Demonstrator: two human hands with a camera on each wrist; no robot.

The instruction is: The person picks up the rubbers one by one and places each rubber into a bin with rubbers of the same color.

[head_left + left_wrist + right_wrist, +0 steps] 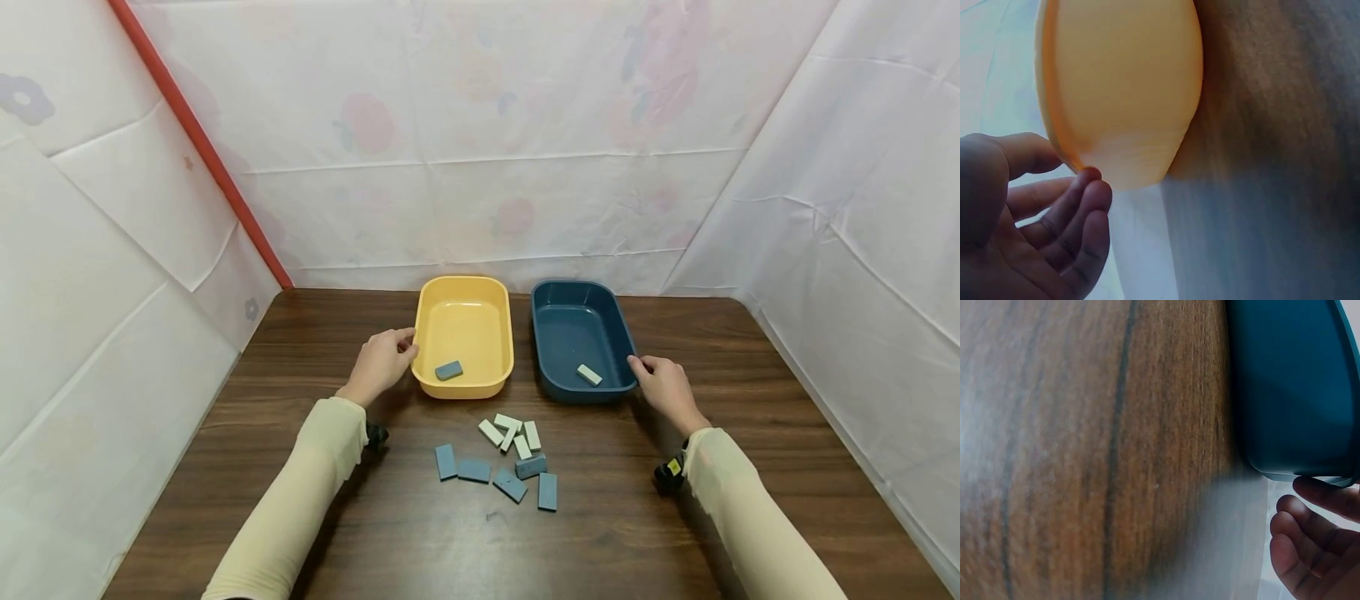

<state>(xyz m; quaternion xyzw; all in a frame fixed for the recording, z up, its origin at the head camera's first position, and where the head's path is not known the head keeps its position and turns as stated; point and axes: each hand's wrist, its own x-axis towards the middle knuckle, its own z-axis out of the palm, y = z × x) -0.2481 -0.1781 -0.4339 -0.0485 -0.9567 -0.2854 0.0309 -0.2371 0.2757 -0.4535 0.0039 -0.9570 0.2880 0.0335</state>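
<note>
My left hand (379, 364) pinches the left rim of a yellow plastic tub (467, 329) between thumb and fingers; the left wrist view shows the fingertips (1090, 175) right at the rim. A grey-blue block (448, 370) lies inside this tub near its front. On the other side, my right hand (666, 390) holds the right rim of a dark blue tub (577, 329) near its front corner. One cream block (589, 375) lies in the blue tub. In the right wrist view, a finger (1325, 495) is against the underside of the blue rim, with the thumb hidden.
In front of the tubs, several cream blocks (507, 422) lie in a loose heap. Several grey-blue blocks (474, 470) are spread just nearer. The dark wood table (600, 517) is bounded by white sheeting (480, 208) at the back and sides, with a red strip (202, 146) at left.
</note>
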